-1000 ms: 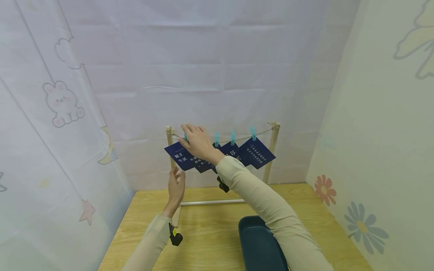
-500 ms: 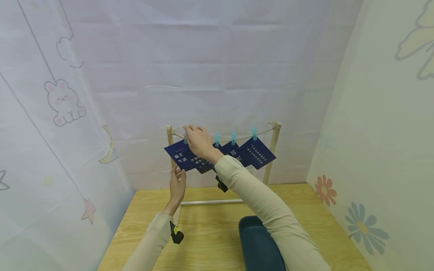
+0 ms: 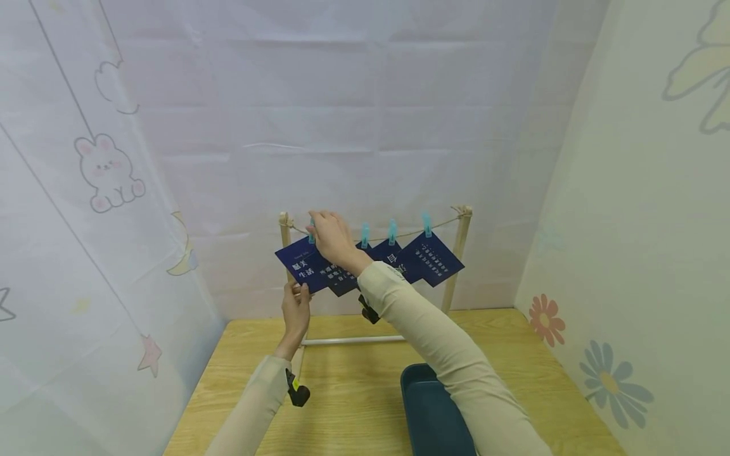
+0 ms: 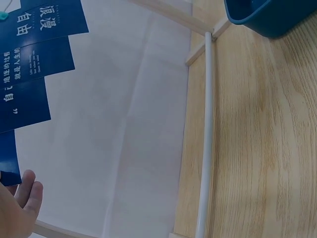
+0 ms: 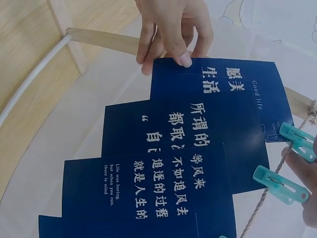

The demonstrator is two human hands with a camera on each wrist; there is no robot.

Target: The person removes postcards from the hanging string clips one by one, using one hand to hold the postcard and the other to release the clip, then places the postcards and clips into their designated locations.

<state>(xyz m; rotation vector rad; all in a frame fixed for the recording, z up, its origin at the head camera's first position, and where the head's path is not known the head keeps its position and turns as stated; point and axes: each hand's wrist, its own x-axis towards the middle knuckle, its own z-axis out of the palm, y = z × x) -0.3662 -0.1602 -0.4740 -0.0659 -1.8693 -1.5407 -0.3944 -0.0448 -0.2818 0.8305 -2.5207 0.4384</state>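
Observation:
Dark blue cards with white print hang overlapping from a twine line by teal clips. My left hand [image 3: 296, 310] pinches the lower corner of the leftmost card [image 3: 301, 263], thumb on its face in the right wrist view. My right hand [image 3: 333, 239] is at that card's top corner, its fingers on the end teal clip [image 5: 297, 141]; the fingertips are partly cut off at the right wrist view's edge. Beside it a second teal clip [image 5: 280, 184] sits on the twine. In the left wrist view, my left hand [image 4: 17, 213] shows behind a card corner [image 4: 9, 161].
The wooden frame [image 3: 456, 266] with a white lower bar [image 3: 359, 340] stands at the back of the wooden table [image 3: 342, 392], before a pale fabric backdrop. A dark teal tray [image 3: 436, 411] lies at the front right, partly under my right forearm.
My left hand has come from just beneath the leftmost card to pinching its lower corner, and that card's lower part has dipped slightly. My right hand has hardly moved at the clip.

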